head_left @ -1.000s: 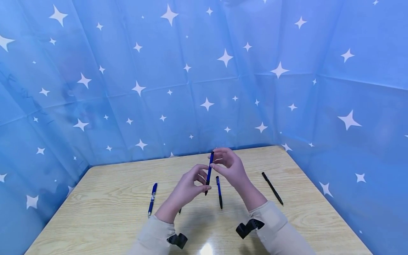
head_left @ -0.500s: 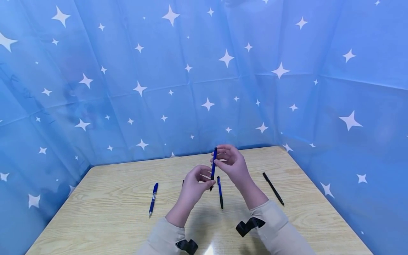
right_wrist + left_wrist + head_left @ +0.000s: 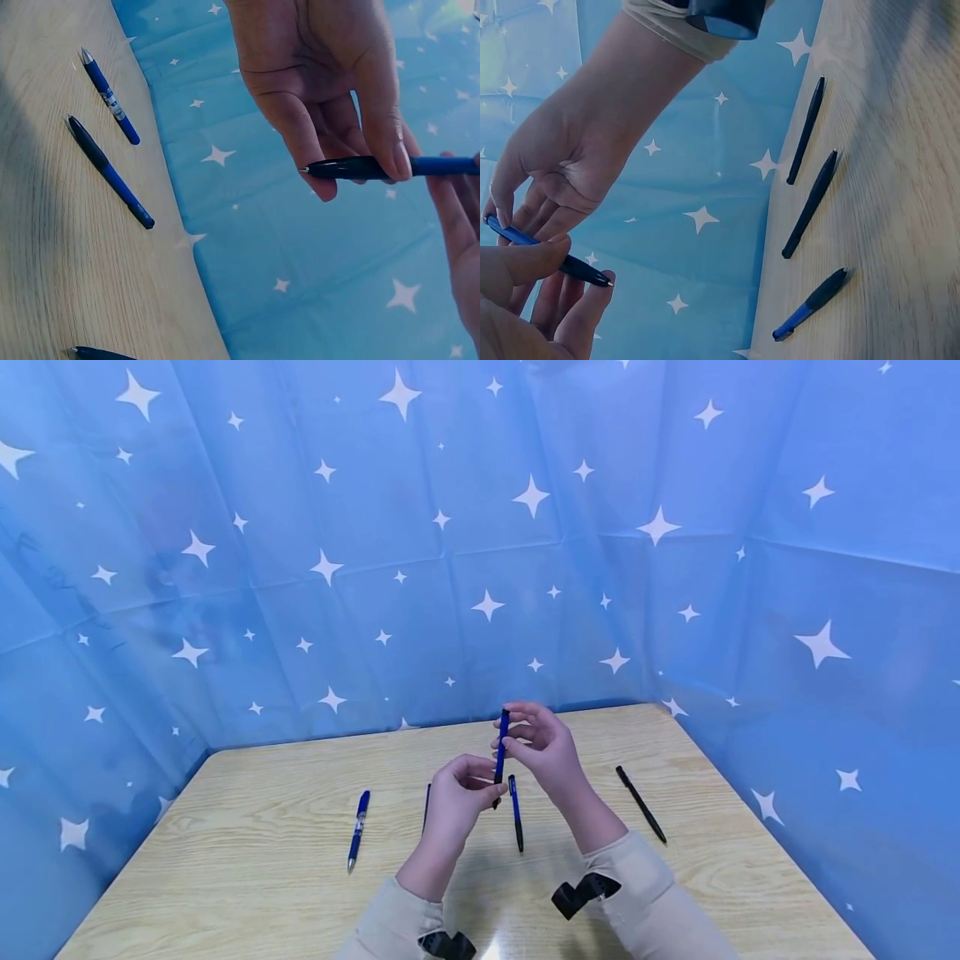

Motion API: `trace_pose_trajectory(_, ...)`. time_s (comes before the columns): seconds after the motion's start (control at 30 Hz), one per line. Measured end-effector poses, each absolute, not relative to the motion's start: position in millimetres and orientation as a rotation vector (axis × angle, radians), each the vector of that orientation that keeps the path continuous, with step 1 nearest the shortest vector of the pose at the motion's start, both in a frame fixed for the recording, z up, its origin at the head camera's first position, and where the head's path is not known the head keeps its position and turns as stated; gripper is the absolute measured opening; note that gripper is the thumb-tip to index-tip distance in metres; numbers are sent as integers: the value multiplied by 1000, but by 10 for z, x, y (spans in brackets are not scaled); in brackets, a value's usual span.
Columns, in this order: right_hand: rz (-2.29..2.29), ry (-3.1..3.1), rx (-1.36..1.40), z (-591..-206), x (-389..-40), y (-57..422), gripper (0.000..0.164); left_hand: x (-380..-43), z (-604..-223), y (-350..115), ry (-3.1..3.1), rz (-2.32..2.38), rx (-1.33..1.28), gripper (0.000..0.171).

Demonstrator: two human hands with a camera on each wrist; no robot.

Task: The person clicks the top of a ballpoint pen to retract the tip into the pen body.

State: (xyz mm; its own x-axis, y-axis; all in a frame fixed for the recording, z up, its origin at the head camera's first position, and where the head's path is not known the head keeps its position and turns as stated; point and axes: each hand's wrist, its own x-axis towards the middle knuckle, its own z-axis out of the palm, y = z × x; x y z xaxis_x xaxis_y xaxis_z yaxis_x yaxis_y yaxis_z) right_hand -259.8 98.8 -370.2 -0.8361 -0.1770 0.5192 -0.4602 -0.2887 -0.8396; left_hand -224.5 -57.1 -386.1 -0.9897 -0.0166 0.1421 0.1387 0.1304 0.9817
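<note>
In the head view, both hands hold a blue click pen (image 3: pixel 501 753) with a dark grip, tip down, above the table. My left hand (image 3: pixel 453 797) pinches the dark grip near the tip between thumb and fingers. The thumb and fingers of my right hand (image 3: pixel 551 756) pinch the blue barrel near its top end. The left wrist view shows the same pen (image 3: pixel 585 270) with its small metal tip bare. Just beyond, a similar blue and black pen (image 3: pixel 517 814) lies on the table.
A blue pen (image 3: pixel 358 831) with a patterned band lies left on the wooden table (image 3: pixel 247 860). Another pen (image 3: pixel 427 806) is partly hidden behind the left hand. Right of the hands lies a black pen (image 3: pixel 641 804). A blue starred curtain (image 3: pixel 450 568) stands behind the table.
Since a second ago, the left hand and arm have shifted slightly right and the held pen has become more upright. Both hands keep holding it; the pens on the table stay put.
</note>
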Motion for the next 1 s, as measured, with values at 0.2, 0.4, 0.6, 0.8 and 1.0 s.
trace_pose_trajectory(0.2, 2260, -1685, 798, -3707, -2565, 957, 38, -2214, -3833, -556, -2260, -2002, -99, 21)
trace_pose_trajectory(0.4, 2229, -1675, 801, -3727, -2531, 923, 38, -2175, -3821, -551, -2232, -2014, -69, 20)
trace_pose_trajectory(0.6, 2187, -1662, 816, -3753, -2553, 889, 36, -2198, -3816, -563, -2203, -1999, -91, 19)
trace_pose_trajectory(0.8, 2150, -1688, 812, -3755, -2546, 858, 34, -2216, -3818, -580, -2191, -2008, -88, 19)
trace_pose_trajectory(1.0, 2127, -1689, 828, -3719, -2541, 860, 36, -2227, -3811, -600, -2205, -1979, -114, 20)
